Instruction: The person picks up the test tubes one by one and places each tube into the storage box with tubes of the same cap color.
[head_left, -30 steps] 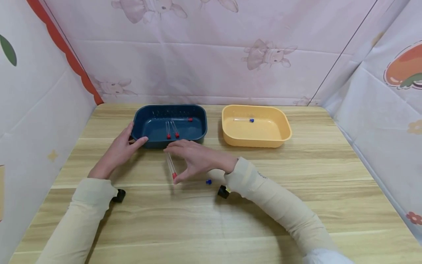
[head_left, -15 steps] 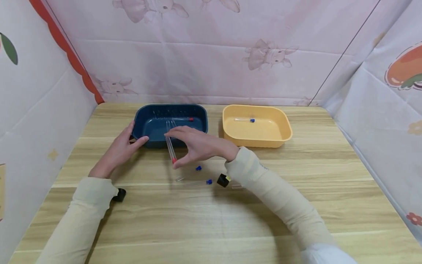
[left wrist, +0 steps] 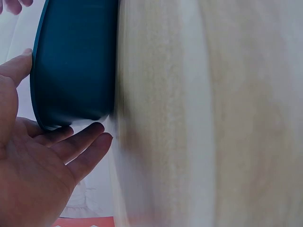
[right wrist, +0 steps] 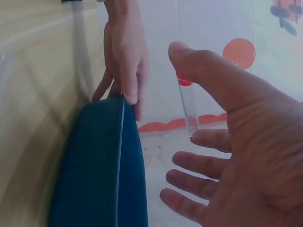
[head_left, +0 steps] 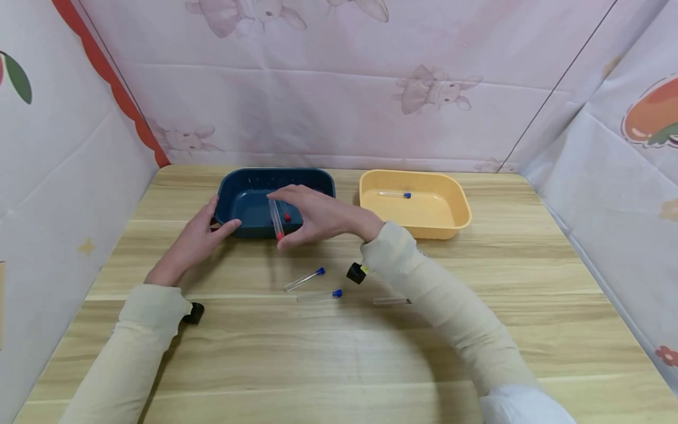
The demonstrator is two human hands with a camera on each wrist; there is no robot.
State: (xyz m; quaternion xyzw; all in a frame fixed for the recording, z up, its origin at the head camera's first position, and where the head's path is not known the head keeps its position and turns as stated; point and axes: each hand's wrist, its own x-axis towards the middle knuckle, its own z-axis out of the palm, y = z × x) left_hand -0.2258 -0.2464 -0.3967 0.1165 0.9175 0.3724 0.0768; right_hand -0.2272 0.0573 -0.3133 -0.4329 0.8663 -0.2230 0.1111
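Observation:
My right hand [head_left: 318,218] holds a clear test tube [head_left: 276,220] with a red cap lengthwise between thumb and a fingertip, over the front rim of a dark blue bin [head_left: 254,231]. In the right wrist view, the thumb [right wrist: 194,66] presses at the red cap and one finger touches the tube's bottom; the other fingers are spread. My left hand [head_left: 193,244] rests against the bin's left front corner, its thumb at the rim and its fingers [left wrist: 85,142] along the outer end wall. Inside the bin, a red-capped tube [head_left: 286,213] shows partly behind the right hand.
A yellow bin [head_left: 415,227] stands to the right with one blue-capped tube [head_left: 394,194] in it. On the wooden table lie two blue-capped tubes [head_left: 303,280] and another tube [head_left: 391,301], its end hidden under the right sleeve. Printed cloth walls surround the table.
My right hand has lifted the red-capped tube off the table area and carried it away from me, up to the blue bin. The left hand has stayed at the bin's corner.

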